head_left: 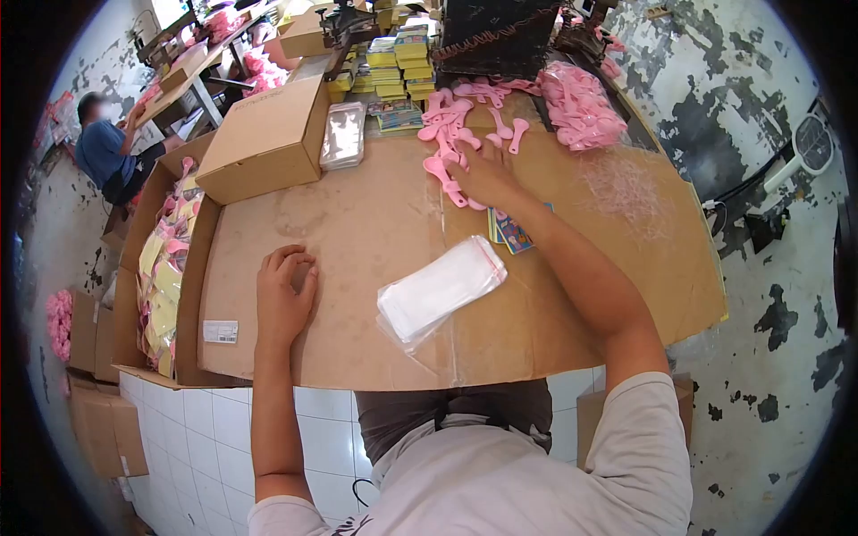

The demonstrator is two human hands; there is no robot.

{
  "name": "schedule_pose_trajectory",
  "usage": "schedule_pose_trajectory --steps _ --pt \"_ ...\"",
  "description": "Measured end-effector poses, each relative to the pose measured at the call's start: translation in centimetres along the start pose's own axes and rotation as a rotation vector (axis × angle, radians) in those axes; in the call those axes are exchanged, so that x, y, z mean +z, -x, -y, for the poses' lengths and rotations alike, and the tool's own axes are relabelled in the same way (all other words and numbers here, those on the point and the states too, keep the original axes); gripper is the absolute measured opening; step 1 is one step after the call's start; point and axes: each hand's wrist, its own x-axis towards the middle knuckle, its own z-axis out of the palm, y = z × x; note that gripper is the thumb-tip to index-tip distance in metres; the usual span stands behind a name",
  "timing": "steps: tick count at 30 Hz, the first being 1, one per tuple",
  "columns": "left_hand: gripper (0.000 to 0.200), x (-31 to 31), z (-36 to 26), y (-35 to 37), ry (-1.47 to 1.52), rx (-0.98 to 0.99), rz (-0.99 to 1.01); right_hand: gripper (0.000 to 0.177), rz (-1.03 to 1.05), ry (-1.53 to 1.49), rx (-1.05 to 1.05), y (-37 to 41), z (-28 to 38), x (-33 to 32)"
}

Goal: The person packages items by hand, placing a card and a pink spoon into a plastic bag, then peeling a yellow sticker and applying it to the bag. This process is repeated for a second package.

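Note:
My right hand reaches into a loose pile of pink plastic spoons at the far side of the cardboard-covered table. Its fingers are stretched out and spread among the spoons; none is visibly gripped. Partly under my right forearm lie small colourful printed cards. A stack of clear plastic bags lies in front of me, between my two arms. Off to the left, my left hand rests on the cardboard, fingers loosely curled, thumb apart, with nothing in it.
An open carton of packed pink spoons and cards adjoins the table's left edge. Behind it are a closed box, plastic sleeves and stacked cards. A bag of pink spoons stands back right. Another person sits far left.

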Motion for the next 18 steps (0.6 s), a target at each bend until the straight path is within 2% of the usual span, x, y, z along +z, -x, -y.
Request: schedule_pose_trajectory --steps 3,5,6,9,13,15,16,18 --pt "0.024 -0.4 -1.6 -0.3 -0.084 0.045 0.015 0.065 0.13 -0.243 -0.092 1.8 0.2 -2.2" --pt "0.028 -0.6 -3.7 -0.7 -0.094 0.113 0.017 0.059 0.064 -0.253 -0.224 0.9 -2.5 -3.2" --pt "0.03 -0.6 -4.7 -1.0 -0.034 0.13 0.089 0.056 0.036 -0.257 -0.289 0.2 -4.4 -3.5" --pt "0.034 0.8 -8.3 -2.6 0.096 0.193 0.282 0.049 -0.327 0.019 -0.182 -1.9 -10.4 -0.8" --pt "0.038 4.3 -12.8 -5.1 0.067 0.234 0.529 0.044 -0.109 -0.121 -0.226 -0.5 -11.3 -1.2" --pt "0.04 6.2 -13.3 -6.1 0.014 0.266 0.545 0.043 -0.004 -0.299 -0.315 2.1 -9.3 -3.7" --pt "0.041 6.9 -13.3 -6.3 -0.013 0.281 0.554 0.044 0.019 -0.269 -0.345 3.6 -8.4 -5.2" --pt "0.039 7.5 -13.0 -6.3 0.115 0.227 0.533 0.047 0.065 -0.217 -0.399 6.7 -7.0 -8.0"
